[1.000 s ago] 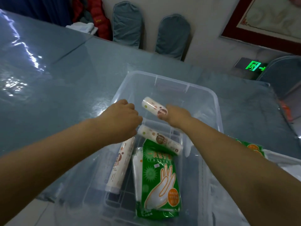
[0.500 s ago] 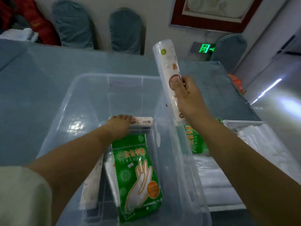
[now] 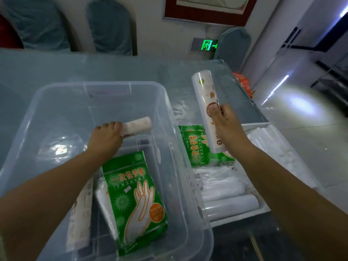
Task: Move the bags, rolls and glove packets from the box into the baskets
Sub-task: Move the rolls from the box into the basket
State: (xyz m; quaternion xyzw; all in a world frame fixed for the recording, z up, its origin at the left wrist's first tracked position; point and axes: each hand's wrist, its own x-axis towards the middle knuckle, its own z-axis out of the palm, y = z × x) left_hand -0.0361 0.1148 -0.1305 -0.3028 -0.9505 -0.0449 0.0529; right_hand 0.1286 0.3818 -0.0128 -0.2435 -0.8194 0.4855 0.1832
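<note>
Banquet or meeting room, covered chairs (image 3: 111, 25) lining the wall, exit sign (image 3: 207, 45) glowing, framed picture (image 3: 209, 8) hanging

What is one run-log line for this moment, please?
left hand: grips roll inside box | right hand: holds roll above basket | glove packet: in box

Single head-worn wide-angle view, angled forward and down, close over clear box (image 3: 28, 132), chairs beyond

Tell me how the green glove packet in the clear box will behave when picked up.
The green glove packet looks flat and thin, so probably light and floppy. Its glossy film may be slippery. Lying flat in the clear box, it should not roll.
</note>
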